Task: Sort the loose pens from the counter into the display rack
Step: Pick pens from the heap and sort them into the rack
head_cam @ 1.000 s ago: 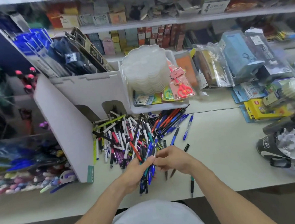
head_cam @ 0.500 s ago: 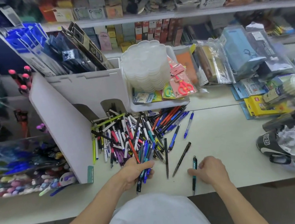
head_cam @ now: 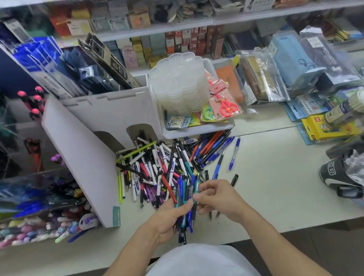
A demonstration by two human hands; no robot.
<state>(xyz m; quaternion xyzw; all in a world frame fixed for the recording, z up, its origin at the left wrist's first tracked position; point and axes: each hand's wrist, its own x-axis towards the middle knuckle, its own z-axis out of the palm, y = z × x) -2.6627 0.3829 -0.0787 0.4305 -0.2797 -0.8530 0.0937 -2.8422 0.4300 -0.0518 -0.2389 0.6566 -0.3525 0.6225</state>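
Your left hand [head_cam: 173,220] grips a bundle of pens [head_cam: 185,201] over the counter [head_cam: 279,184]. Your right hand [head_cam: 219,200] pinches a teal pen in that bundle. The pile [head_cam: 163,166] lies beside the rack [head_cam: 83,155].

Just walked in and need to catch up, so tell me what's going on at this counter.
A person is sorting pens at a shop counter. The left hand grips a bundle of pens, mostly blue and teal. The right hand pinches a teal pen at the top of that bundle. A big pile of loose pens lies on the counter beside the white display rack, so most of the sorting is not yet done.
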